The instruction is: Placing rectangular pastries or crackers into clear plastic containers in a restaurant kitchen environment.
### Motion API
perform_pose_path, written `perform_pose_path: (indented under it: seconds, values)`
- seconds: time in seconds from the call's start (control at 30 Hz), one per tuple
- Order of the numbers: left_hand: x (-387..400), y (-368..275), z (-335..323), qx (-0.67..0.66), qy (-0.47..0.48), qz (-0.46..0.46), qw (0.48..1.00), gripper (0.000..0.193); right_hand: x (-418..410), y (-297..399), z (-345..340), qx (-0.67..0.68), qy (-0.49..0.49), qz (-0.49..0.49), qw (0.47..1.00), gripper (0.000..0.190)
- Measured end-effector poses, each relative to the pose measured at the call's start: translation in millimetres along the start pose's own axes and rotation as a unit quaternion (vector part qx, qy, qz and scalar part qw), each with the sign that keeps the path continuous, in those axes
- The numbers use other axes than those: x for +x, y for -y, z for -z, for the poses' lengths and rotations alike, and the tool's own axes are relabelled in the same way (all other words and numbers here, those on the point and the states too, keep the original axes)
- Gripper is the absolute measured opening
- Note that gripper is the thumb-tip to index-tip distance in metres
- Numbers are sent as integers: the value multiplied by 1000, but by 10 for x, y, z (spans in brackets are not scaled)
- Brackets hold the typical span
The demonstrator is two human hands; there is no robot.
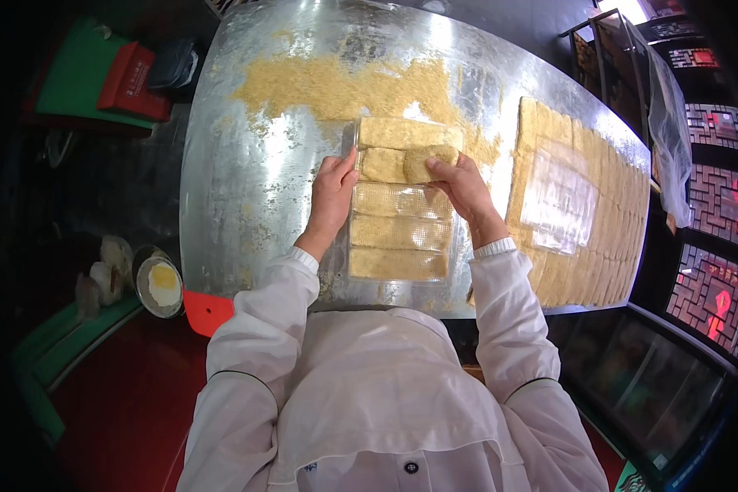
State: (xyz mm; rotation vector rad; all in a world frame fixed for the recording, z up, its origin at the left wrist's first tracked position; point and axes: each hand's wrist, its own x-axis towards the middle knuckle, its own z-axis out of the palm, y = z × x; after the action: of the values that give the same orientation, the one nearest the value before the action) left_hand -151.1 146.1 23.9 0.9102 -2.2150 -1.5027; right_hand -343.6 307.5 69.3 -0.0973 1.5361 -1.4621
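A clear plastic tray (400,281) lies on the metal worktop before me, its upper compartments holding yellow, crumb-coated pastry pieces (384,165) and the clear textured lower part lying over more yellow strips. My right hand (467,190) grips a round-edged piece of the pastry (427,161) at the right end of the second row, thumb on top. On the tray's left edge rest the fingers of my left hand (332,190); whether they pinch it is hard to tell.
Rows of yellow pastry strips (615,246) cover the worktop's right side, with stacked clear trays (559,197) on them. Loose yellow crumbs (344,86) spread across the far part. A red plastic piece (208,312) sits at the near left corner, beside a metal bowl (160,284).
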Motion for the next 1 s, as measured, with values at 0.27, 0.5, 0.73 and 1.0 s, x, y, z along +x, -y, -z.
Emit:
perform_pose_path:
  seconds: [0.27,0.5,0.73,1.0]
  values:
    - [-3,-26,43,10,29,42,999,46,-100,83,-314,-24,-30,22,999,35]
    - [53,-349,35,362,141,-220,895,71,-42,-93,-118,-144,-114,81,980,30]
    - [41,-303,14,421,182,-183,869,72,-164,-181,222,-191,-209,153,947,28]
    - [33,-311,-13,406,186,-179,877,74,-519,-339,194,-525,-224,315,759,51]
